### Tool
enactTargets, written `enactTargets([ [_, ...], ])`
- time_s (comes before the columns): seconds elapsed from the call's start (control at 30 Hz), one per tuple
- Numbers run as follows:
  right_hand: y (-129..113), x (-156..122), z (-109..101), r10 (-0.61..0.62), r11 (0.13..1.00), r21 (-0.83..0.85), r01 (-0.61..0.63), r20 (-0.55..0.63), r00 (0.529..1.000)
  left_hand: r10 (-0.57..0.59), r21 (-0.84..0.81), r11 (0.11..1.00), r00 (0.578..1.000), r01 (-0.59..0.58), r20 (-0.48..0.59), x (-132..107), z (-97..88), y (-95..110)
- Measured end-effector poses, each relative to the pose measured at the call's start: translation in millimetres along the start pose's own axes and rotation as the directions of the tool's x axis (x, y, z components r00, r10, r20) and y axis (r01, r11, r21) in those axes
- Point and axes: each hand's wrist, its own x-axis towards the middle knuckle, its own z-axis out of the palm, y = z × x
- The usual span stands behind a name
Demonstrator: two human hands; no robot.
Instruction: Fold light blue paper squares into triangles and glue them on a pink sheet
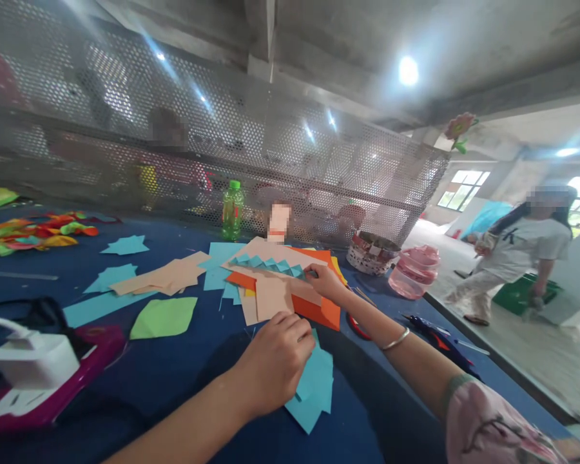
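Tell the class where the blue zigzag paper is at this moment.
In the head view, the blue zigzag paper lies near the middle of the picture, on beige paper, its right end by the right hand.

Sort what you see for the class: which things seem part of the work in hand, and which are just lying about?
Likely part of the work:
blue zigzag strip, by the right hand
peach paper around it
orange paper
blue paper pieces, by the left hand

Probably just lying about:
green-capped bottle
pink container
white charger
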Motion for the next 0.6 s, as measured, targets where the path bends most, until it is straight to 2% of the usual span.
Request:
enactTargets([
  [0.2, 9.9, 10.3, 6.0, -0.024, 1.000, -0.012, 0.024, 0.002, 1.000, 0.001, 0.015, 1.000, 1.000, -0.001, 0.026, 0.3, -0.5, 0.6],
  [0.37, 15.0, 8.0, -2.7, -0.055, 0.998, -0.045, 0.051, -0.081, 0.995, 0.004, 0.013, 1.000, 0.999, -0.004, 0.036, 1.3, -0.3, 0.0],
  [0.5, 8.7, -10.9, -16.2, -0.103, 0.994, -0.058, 0.094, -0.183, 0.978, 0.009, 0.009, 1.000, 0.999, -0.009, 0.040, 1.3, 0.6, -0.8],
  [0.6, -2.1, -36.6, -22.5, -0.153, 0.988, -0.060, 0.144, -0.201, 0.968, 0.011, 0.007, 1.000, 0.999, -0.011, 0.039, 1.5, 0.7, -0.5],
])
